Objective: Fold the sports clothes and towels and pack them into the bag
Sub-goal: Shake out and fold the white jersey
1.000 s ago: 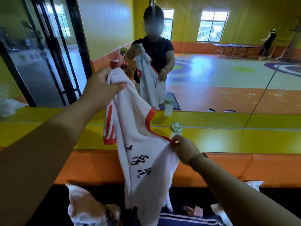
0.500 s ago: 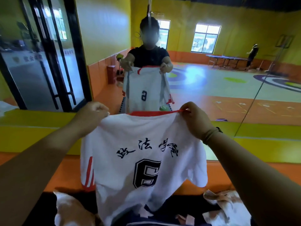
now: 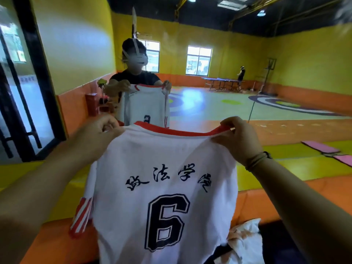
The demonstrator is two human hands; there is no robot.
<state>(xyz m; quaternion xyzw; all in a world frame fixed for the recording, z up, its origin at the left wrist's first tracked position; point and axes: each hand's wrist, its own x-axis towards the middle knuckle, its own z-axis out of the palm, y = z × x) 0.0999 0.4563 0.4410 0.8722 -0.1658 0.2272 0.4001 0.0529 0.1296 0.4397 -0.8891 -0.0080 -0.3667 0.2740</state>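
Observation:
A white sports jersey (image 3: 163,191) with a red collar, black characters and a big number 6 hangs spread out in front of me. My left hand (image 3: 99,134) pinches its left shoulder and my right hand (image 3: 238,138) pinches its right shoulder, both at chest height. A red-striped sleeve (image 3: 82,214) droops at the left. A crumpled white and orange cloth (image 3: 245,239) lies low at the right, beside the jersey's hem. No bag shows in this view.
A mirror wall ahead reflects a person (image 3: 135,73) holding the same jersey. Orange and yellow padded ledges (image 3: 282,161) run below it. Pink mats (image 3: 320,146) lie at the right. A black-framed glass door (image 3: 28,92) stands at the left.
The jersey went from hanging bunched by one shoulder to being held flat by both shoulders. It has since been lifted higher, and my view has tilted up.

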